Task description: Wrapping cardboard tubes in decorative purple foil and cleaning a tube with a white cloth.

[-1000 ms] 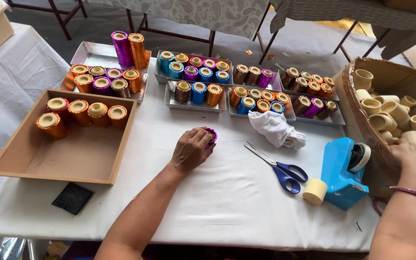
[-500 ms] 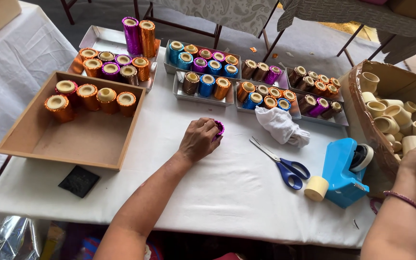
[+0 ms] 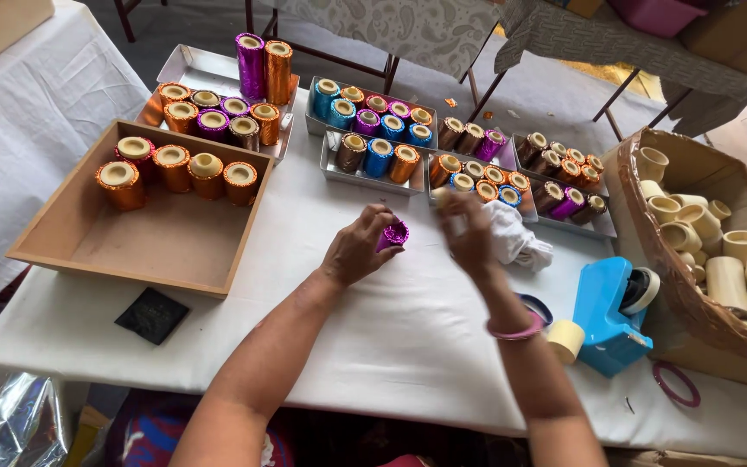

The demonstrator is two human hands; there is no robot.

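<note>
My left hand (image 3: 358, 249) rests on the white table and is shut on a small piece of shiny purple foil (image 3: 393, 233). My right hand (image 3: 469, 232) hovers just to its right, blurred by motion. At its fingertips it pinches a pale cream cup (image 3: 439, 198), which is only partly visible. The two hands are a few centimetres apart over the middle of the table. A pink bangle (image 3: 516, 331) is on my right wrist.
A wooden tray (image 3: 166, 246) on the left holds several orange foil-wrapped cups. Metal trays (image 3: 365, 177) of coloured wrapped cups line the back. A box of bare cups (image 3: 719, 320) stands right, beside a blue tape dispenser (image 3: 611, 316), tape roll (image 3: 566, 340) and white cloth (image 3: 516, 242).
My right hand has come from the box of bare cups on the right to the table's middle, beside my left hand. The left hand stayed put with the purple foil.
</note>
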